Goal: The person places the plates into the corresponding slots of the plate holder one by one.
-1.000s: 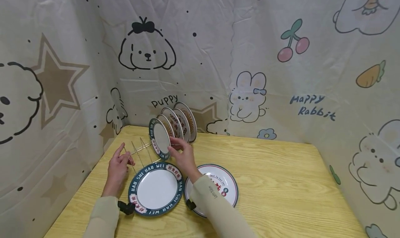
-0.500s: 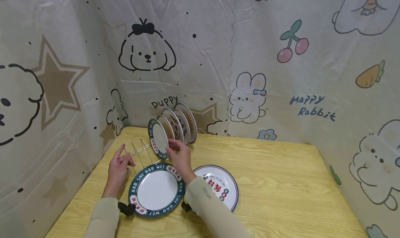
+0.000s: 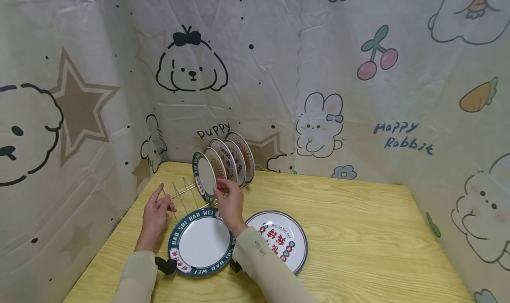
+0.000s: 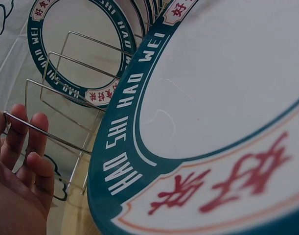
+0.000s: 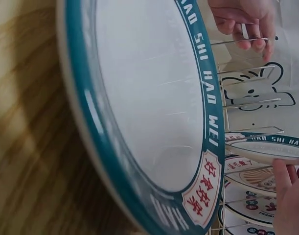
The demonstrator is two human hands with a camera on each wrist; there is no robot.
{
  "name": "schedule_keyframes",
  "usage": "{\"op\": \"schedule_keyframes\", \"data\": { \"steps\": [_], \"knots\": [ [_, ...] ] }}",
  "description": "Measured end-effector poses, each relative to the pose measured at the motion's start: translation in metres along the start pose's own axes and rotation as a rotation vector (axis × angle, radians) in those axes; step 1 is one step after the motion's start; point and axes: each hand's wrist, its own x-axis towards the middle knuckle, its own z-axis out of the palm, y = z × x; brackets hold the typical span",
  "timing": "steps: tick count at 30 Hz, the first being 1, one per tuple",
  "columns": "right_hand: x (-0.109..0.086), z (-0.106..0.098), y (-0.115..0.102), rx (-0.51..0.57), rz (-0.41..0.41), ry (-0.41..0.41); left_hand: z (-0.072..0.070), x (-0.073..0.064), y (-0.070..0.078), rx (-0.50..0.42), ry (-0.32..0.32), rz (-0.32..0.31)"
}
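Observation:
In the head view, a green-rimmed white plate stands on edge in a gold wire dish rack. My right hand pinches this plate's right edge between thumb and fingers. At the rack's near left end, my left hand holds the end wire; in the left wrist view its fingers curl round that wire. Several patterned plates stand in the rack behind the green-rimmed one. A larger green-rimmed plate lies face up before the rack. The right forearm partly covers another white plate.
Wire dividers with no plates between them stand at the rack's left end. The wooden table extends to the right of the plates. A printed cloth hangs close behind the rack and along both sides.
The plate in my right hand has shifted slightly left and sunk a little in the rack, the hand moving with it. My left hand keeps its place on the rack. The view has swung slightly left.

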Motion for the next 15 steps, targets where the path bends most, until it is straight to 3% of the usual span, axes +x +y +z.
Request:
{"op": "schedule_keyframes", "data": {
  "steps": [15],
  "knots": [
    [0.0017, -0.0098, -0.0006, -0.031, 0.027, -0.071, 0.0017, 0.0006, 0.0000, -0.003, 0.004, -0.004]
  ]
}}
